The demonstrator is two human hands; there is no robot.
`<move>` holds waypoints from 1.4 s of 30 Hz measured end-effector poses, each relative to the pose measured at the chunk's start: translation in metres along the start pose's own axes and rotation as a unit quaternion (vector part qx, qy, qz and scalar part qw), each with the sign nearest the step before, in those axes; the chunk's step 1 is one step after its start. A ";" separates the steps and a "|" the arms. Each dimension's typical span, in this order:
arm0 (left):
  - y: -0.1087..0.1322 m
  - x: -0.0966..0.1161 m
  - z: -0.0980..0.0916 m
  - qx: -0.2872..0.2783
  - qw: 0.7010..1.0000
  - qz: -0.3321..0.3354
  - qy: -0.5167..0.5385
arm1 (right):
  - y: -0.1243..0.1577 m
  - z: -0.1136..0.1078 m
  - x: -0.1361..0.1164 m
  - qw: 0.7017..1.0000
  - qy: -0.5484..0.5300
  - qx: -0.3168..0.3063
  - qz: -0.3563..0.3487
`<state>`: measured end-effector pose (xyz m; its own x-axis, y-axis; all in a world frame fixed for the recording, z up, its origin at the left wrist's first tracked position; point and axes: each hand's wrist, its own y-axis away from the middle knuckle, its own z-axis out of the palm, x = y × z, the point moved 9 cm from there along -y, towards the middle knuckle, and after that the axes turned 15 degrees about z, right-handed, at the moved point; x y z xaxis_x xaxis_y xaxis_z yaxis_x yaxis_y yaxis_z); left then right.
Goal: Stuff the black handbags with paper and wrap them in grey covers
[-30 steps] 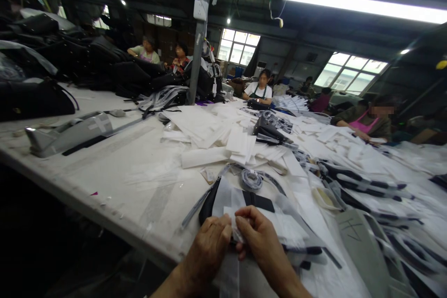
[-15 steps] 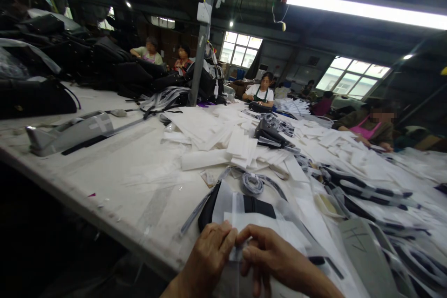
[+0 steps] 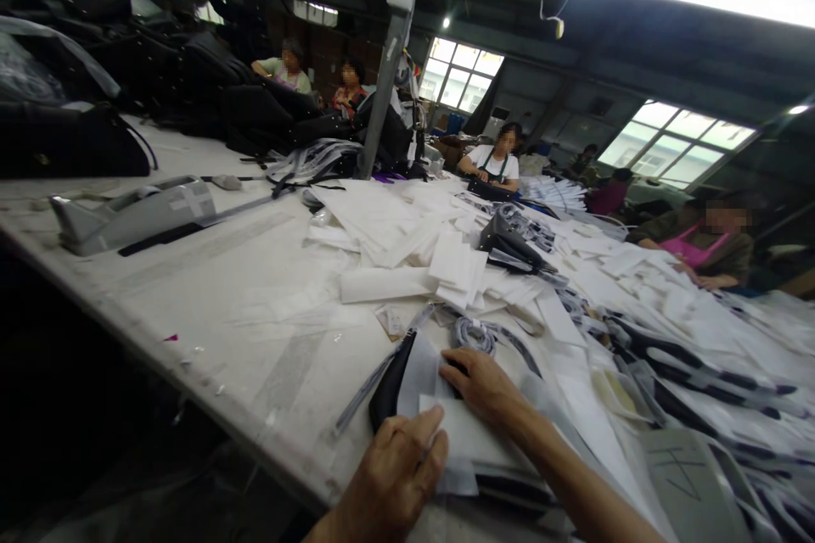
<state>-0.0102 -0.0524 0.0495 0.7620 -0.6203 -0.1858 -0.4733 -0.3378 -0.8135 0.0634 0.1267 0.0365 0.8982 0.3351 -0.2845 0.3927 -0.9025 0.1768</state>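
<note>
- At the near edge of the pale table (image 3: 280, 271), just in front of the body: black bag (image 3: 390, 386), mostly covered by a translucent wrap (image 3: 417, 377) and a smaller white sheet (image 3: 468, 431).
- Long axis apparently from left to right, slanting closer to the body at the right; part of that length hidden under the right forearm (image 3: 564, 454), so far end not clear.
- On the near left part of the white sheet: left hand (image 3: 401, 471), with fingers bent and close together, tips touching the sheet's corner. Cannot tell a pinch from a plain press.
- Farther in, across the top of the bag: right hand (image 3: 480, 382), with fingers curved and tips on the wrap, pointing left. Cannot tell here either any grip on a fold.
- Nearer to the bag's black left end: left hand; nearer to its far side: right hand, reaching across from the right.
- Just beyond the right hand: coiled strap (image 3: 474, 335), near but apart from the fingertips.
- Farther off, past the coil: heap of loose white sheets (image 3: 382, 225).
</note>
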 end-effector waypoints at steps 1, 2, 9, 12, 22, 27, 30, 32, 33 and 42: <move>0.000 0.000 0.002 -0.006 1.000 0.003 0.000 | -0.001 0.002 -0.006 1.000 -0.006 -0.007 -0.010; 0.000 0.000 0.004 -0.014 1.000 0.003 0.002 | -0.002 0.004 -0.011 1.000 -0.014 -0.014 -0.017; -0.001 0.000 0.006 -0.013 1.000 -0.004 0.022 | -0.005 -0.010 0.015 0.989 -0.128 0.001 0.077; -0.001 0.000 0.005 -0.013 1.000 -0.010 0.021 | -0.004 -0.014 0.023 0.991 -0.103 0.025 0.086; -0.002 -0.001 -0.003 0.029 1.000 -0.011 0.000 | -0.020 0.009 0.012 0.986 -0.165 0.001 0.031; -0.001 0.000 0.001 0.015 1.000 -0.014 0.016 | -0.016 0.006 0.010 0.983 -0.182 0.003 0.009; -0.001 0.000 0.004 0.011 0.999 -0.018 0.044 | -0.011 0.001 0.009 0.982 -0.188 0.015 0.011; -0.002 0.000 0.004 0.016 0.998 -0.021 0.055 | -0.009 -0.001 0.005 0.984 -0.179 0.020 0.014; -0.002 0.000 0.004 0.016 0.998 -0.021 0.057 | -0.009 -0.001 0.002 0.985 -0.171 0.017 0.015; -0.004 0.000 0.005 -0.008 0.998 -0.008 0.063 | -0.009 -0.005 -0.025 0.992 -0.126 0.017 -0.014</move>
<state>-0.0065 -0.0476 0.0501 0.7083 -0.6986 -0.1014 -0.4691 -0.3585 -0.8071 0.0384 0.1278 0.0467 0.8078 0.2850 -0.5160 0.4050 -0.9044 0.1346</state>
